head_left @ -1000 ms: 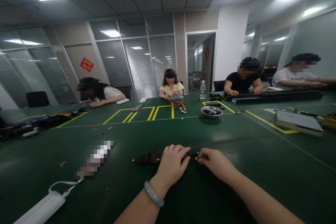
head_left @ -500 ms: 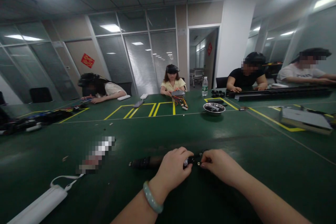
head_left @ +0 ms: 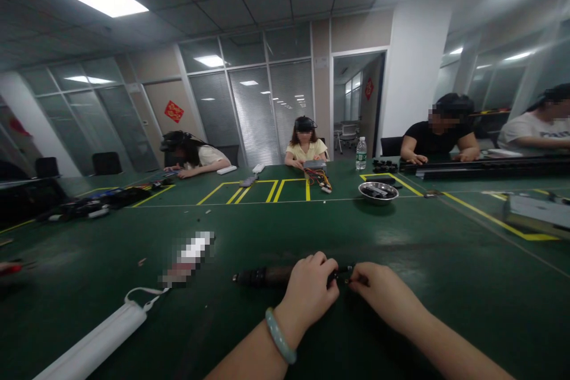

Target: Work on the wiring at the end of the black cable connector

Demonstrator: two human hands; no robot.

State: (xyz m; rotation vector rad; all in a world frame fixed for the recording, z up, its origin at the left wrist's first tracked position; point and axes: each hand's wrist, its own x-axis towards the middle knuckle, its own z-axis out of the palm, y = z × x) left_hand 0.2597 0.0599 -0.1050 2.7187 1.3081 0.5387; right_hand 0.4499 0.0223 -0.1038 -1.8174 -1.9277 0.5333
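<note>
A long dark cylindrical tool [head_left: 262, 276] lies flat on the green table [head_left: 445, 285] in front of me. My left hand [head_left: 309, 294], with a pale green bangle on the wrist, is curled over the tool's right part and grips it. My right hand [head_left: 383, 294] pinches the tool's tip at the right end with thumb and forefinger. What sits at the tip is too small to make out.
A white folded mask-like object [head_left: 95, 341] lies at the near left, a blurred-out item [head_left: 187, 258] beyond it. A metal bowl [head_left: 377, 191] stands mid-table. Several other people sit at the far and right sides with cables, a water bottle [head_left: 361, 154] and black trays [head_left: 490, 166].
The view has swung to the left, so everything sits further right in frame. Both hands stay on the tool in the same grip; the tool has barely shifted.
</note>
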